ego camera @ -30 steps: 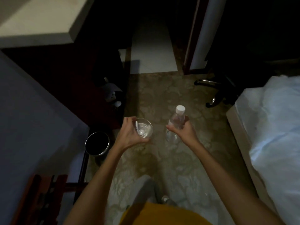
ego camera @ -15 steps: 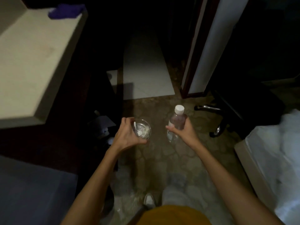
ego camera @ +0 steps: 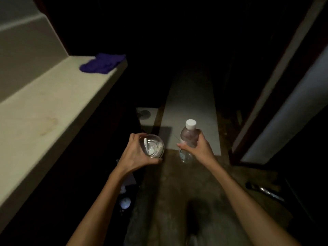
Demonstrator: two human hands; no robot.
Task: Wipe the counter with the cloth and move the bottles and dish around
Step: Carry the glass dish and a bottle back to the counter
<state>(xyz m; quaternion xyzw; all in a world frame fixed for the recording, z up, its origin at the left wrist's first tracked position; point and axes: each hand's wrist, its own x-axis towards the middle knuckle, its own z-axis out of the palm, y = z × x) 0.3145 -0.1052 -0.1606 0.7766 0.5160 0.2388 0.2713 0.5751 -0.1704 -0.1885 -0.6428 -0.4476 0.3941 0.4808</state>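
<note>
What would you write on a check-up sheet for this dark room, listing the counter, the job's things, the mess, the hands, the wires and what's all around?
Surface: pale stone counter, mostly bare, faint stains.
Job's things: crumpled purple cloth at the counter's far end; clear plastic bottle with white cap, upright; small clear glass dish, holding something white.
Clutter: pale objects on the dark floor, too dim to identify.
Grippers: left hand holds the dish; right hand holds the bottle.
Cables: nothing seen.
Surroundings: patterned carpet, pale floor strip, door frame.

Both arms outstretched, L hand (ego camera: 136, 153) & R hand (ego camera: 198, 148) grips closed.
</note>
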